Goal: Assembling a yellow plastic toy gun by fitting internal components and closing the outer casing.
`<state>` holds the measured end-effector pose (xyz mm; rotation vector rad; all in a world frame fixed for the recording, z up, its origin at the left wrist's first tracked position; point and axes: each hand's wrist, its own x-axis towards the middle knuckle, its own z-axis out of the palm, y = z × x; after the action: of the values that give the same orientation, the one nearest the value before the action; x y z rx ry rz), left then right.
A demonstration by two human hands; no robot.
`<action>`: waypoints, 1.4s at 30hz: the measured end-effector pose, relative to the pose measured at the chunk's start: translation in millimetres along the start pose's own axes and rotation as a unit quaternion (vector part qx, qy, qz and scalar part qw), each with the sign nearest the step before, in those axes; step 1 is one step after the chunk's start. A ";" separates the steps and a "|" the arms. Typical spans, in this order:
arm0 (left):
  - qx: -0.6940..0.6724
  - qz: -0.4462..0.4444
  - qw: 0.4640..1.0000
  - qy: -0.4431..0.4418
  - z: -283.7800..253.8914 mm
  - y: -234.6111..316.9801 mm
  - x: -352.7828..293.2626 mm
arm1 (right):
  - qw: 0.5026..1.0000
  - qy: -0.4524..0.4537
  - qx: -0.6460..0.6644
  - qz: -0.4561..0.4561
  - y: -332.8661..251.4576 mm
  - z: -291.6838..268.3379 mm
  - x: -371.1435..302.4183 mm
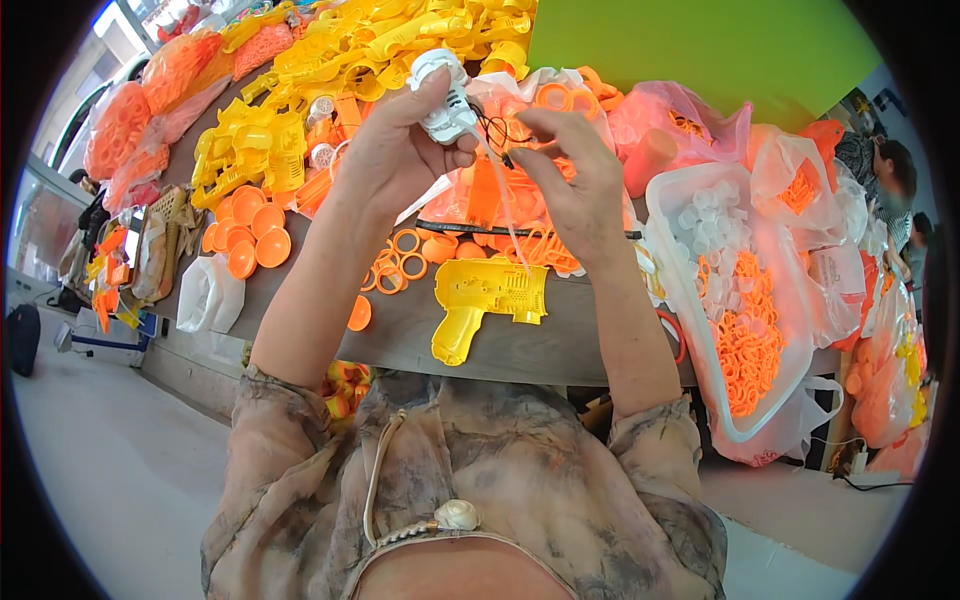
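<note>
My left hand (400, 140) is wrapped round a small white plastic mechanism (441, 98), raised above the table. Thin black wires (492, 128) and a pale clear tube (503, 205) hang from it. Just right of it, my right hand (575, 175) has thumb and fingers bent round the black wires, with a small dark end at the thumb tip. Below both hands, a yellow gun-shaped shell half (465, 325) lies on the table, its ribbed inside facing up and its handle pointing toward me.
Yellow shells (390, 40) pile up at the back. Orange cups (245, 225) and orange rings (400, 262) lie left of the shell. A white tub (682, 290) with orange rings and clear parts stands at right, near filled bags (690, 110). A green panel (690, 45) rises behind.
</note>
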<state>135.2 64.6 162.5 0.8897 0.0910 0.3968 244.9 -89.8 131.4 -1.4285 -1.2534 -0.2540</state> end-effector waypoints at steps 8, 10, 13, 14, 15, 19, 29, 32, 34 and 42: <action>-0.011 -0.030 0.999 -0.023 -11.5 -1.5 -0.7 | 0.997 -0.053 0.050 0.022 6.1 -0.9 3.2; -0.006 -0.040 0.998 -0.038 -12.6 -1.5 -1.3 | 0.992 -0.035 0.100 0.068 8.3 -0.4 3.5; -0.024 -0.055 0.997 -0.051 -16.2 -2.2 -0.9 | 0.974 -0.034 0.182 0.133 7.5 -2.7 9.5; -0.029 -0.052 0.997 -0.045 -16.3 -2.7 -2.2 | 0.974 -0.035 0.182 0.133 4.8 -4.4 12.0; -0.035 -0.049 0.997 -0.040 -16.3 -3.1 -3.3 | 0.973 -0.044 0.183 0.136 1.5 -6.4 15.0; -0.041 -0.034 0.997 -0.052 -15.3 -4.5 -4.6 | 0.979 -0.068 0.164 0.102 1.6 -11.8 17.8; -0.029 -0.059 0.997 -0.034 -8.3 -5.4 -8.5 | 0.991 -0.058 -0.055 -0.108 -14.5 -11.3 -4.0; -0.006 -0.052 0.999 -0.006 -6.3 -6.5 -9.6 | 0.990 -0.047 -0.065 -0.119 -23.6 -16.5 -9.3; 0.012 -0.045 0.999 0.003 -6.0 -7.5 -10.2 | 0.996 -0.062 0.022 -0.058 -25.0 -19.1 -10.9; 0.090 -0.045 0.995 0.011 3.2 -11.6 -14.5 | 0.979 -0.139 -0.150 -0.021 -17.7 -6.6 -3.6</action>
<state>126.0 50.2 154.3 1.0549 0.1888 0.3167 232.8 -101.2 141.1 -1.7425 -1.5221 -0.2888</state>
